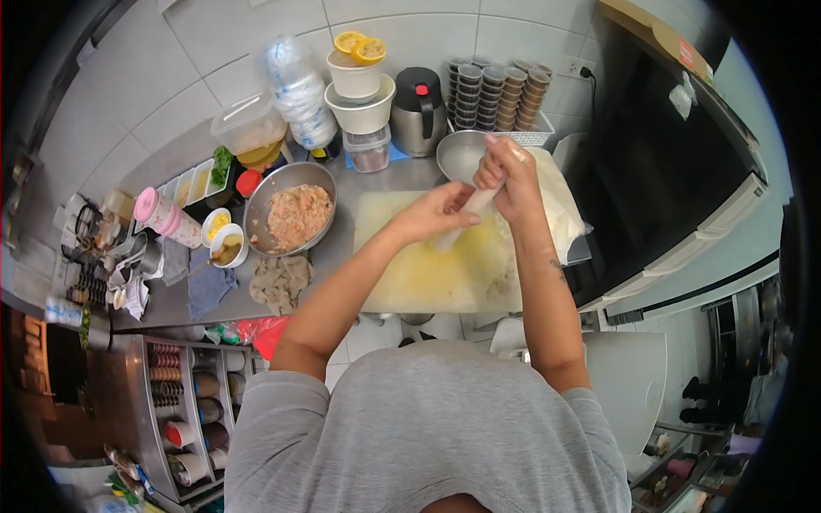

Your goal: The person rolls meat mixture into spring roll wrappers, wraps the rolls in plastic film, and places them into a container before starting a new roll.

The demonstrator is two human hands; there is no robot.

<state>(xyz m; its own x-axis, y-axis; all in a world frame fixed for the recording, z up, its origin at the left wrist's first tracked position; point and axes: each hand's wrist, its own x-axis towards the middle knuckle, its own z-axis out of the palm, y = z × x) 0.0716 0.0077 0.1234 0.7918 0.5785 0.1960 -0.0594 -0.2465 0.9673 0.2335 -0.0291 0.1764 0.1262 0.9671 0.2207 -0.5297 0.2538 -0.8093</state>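
Observation:
Both my hands hold a pale rolled wrapper (pixel 473 208) above a yellow cutting board (pixel 428 274). My left hand (pixel 436 212) grips its lower end, fingers curled around it. My right hand (pixel 506 178) is closed on the upper end. A stack of thin white wrapper sheets (pixel 560 205) lies on the board's right side, just beyond my right hand. A large steel bowl of minced pinkish filling (pixel 291 209) sits left of the board.
An empty steel bowl (pixel 457 154), a thermos jug (pixel 417 111), stacked small cups in a basket (pixel 500 98) and tubs topped with lemon halves (pixel 357 64) line the tiled wall. Small sauce bowls (pixel 224 239), cloths (pixel 278 280) and a pink bottle (pixel 167 215) sit left. A dark appliance (pixel 658 171) stands right.

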